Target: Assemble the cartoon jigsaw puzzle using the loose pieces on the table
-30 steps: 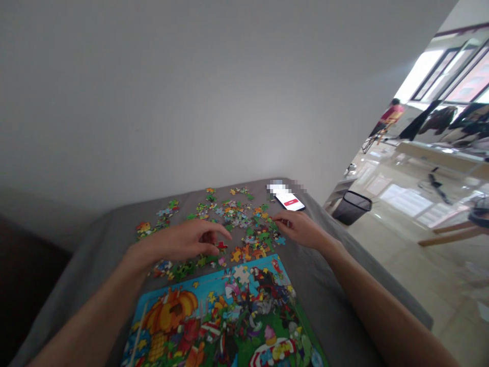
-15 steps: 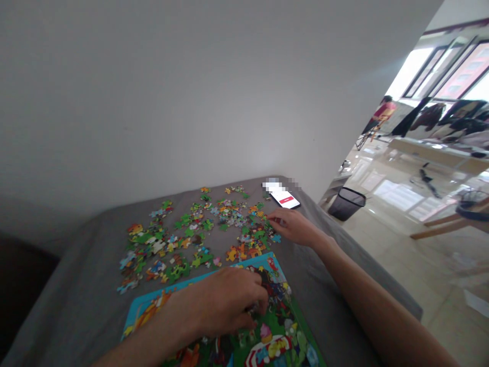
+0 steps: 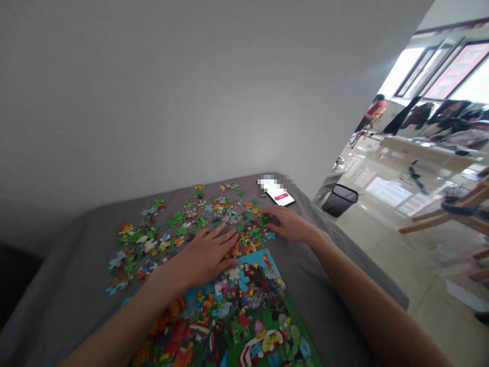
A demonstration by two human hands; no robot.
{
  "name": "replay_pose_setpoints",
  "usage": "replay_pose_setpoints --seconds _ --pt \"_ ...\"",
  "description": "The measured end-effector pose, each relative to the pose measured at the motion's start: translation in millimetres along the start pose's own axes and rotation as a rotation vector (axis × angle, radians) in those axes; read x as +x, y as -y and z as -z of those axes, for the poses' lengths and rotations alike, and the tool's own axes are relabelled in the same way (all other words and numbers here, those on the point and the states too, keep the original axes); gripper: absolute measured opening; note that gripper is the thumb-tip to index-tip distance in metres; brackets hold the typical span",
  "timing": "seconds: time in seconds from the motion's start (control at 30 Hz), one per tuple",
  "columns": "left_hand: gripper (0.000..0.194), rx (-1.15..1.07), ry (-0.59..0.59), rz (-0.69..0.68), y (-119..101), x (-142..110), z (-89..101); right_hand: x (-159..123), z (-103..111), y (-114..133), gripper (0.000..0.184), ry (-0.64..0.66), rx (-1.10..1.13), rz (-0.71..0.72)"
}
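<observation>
Watching our left hand (image 3: 204, 256) pressing down with fingers spread on loose jigsaw pieces (image 3: 179, 229), hiding the edge of the puzzle board (image 3: 237, 311), while our right hand (image 3: 288, 225) is curling its fingers (image 3: 269, 219) into the pieces, maybe pinching one, we can't quite tell, just below a phone (image 3: 280, 196) on the grey cloth (image 3: 76, 265).

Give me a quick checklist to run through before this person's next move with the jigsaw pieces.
Left hand: open, palm down, no piece showing: ok.
Right hand: fingers among the pieces, whether one is gripped: cannot tell.
Loose jigsaw pieces: spread beyond the board, within reach: ok.
Puzzle board: flat on the grey cover: ok.
Phone: lying beyond the pieces, apart from both hands: ok.
</observation>
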State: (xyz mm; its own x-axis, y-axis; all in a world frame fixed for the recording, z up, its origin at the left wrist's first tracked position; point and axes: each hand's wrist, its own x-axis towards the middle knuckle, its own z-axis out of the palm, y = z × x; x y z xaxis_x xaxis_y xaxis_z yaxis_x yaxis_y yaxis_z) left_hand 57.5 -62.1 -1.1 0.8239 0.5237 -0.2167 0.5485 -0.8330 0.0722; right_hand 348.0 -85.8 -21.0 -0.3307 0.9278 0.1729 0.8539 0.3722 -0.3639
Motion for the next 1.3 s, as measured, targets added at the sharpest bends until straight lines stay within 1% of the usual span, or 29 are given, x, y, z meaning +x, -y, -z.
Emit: replay_pose_setpoints --seconds 0.13,0.3,0.4,0.5,0.57,0.63,0.7,0.77,0.83,0.87,0.93,1.0,1.07,1.13,1.3 --pt "0.06 0.018 0.043 0.064 0.4 -5.5 11.6 -1.0 1.2 1.3 0.037 0.007 0.005 -0.027" --pt "0.05 -0.018 0.041 0.113 4.9 -11.3 21.1 -0.5 4.2 1.5 0.039 -0.004 0.039 0.009" --pt "0.043 -0.02 -0.011 0.142 12.3 -16.2 21.6 -0.6 7.2 -0.6 0.022 -0.024 0.096 0.009" --pt "0.036 0.025 -0.068 0.199 16.2 -19.7 20.3 -0.8 8.5 -3.7 0.013 -0.045 0.259 -0.062" --pt "0.037 0.044 -0.105 0.171 13.3 -19.1 18.9 0.0 6.5 -5.2 0.014 -0.04 0.417 -0.13" --pt "0.041 0.035 -0.141 0.073 6.1 -15.9 16.6 1.8 1.9 -5.6 0.02 -0.043 0.561 -0.178" --pt "0.042 0.006 -0.158 -0.041 -3.0 -11.8 12.9 3.9 -4.0 -4.7 0.03 -0.099 0.644 -0.191" --pt "0.043 -0.024 -0.147 -0.115 -10.9 -8.4 8.3 5.6 -8.9 -2.0 0.039 -0.198 0.61 -0.171" --pt "0.043 -0.048 -0.11 -0.128 -15.6 -6.9 4.5 6.3 -11.3 2.9 0.034 -0.281 0.482 -0.12" --pt "0.043 -0.055 -0.089 -0.12 -16.8 -6.9 3.3 6.2 -11.6 6.2 0.029 -0.296 0.409 -0.078" --pt "0.043 -0.052 -0.062 -0.091 -17.4 -8.1 2.7 5.3 -11.4 13.8 0.022 -0.261 0.289 0.03" --pt "0.042 -0.036 -0.061 -0.073 -17.1 -10.7 4.0 4.0 -11.4 21.2 0.021 -0.173 0.213 0.137" --pt "0.04 -0.024 -0.065 -0.06 -16.7 -13.8 6.3 2.9 -12.3 26.2 0.022 -0.103 0.159 0.192" --pt "0.038 -0.028 -0.068 -0.034 -16.2 -16.9 9.2 2.2 -13.5 27.7 0.021 -0.077 0.127 0.21" --pt "0.031 -0.028 -0.078 0.119 -9.9 -20.1 17.1 1.6 -13.3 21.7 0.01 -0.068 0.103 0.198"
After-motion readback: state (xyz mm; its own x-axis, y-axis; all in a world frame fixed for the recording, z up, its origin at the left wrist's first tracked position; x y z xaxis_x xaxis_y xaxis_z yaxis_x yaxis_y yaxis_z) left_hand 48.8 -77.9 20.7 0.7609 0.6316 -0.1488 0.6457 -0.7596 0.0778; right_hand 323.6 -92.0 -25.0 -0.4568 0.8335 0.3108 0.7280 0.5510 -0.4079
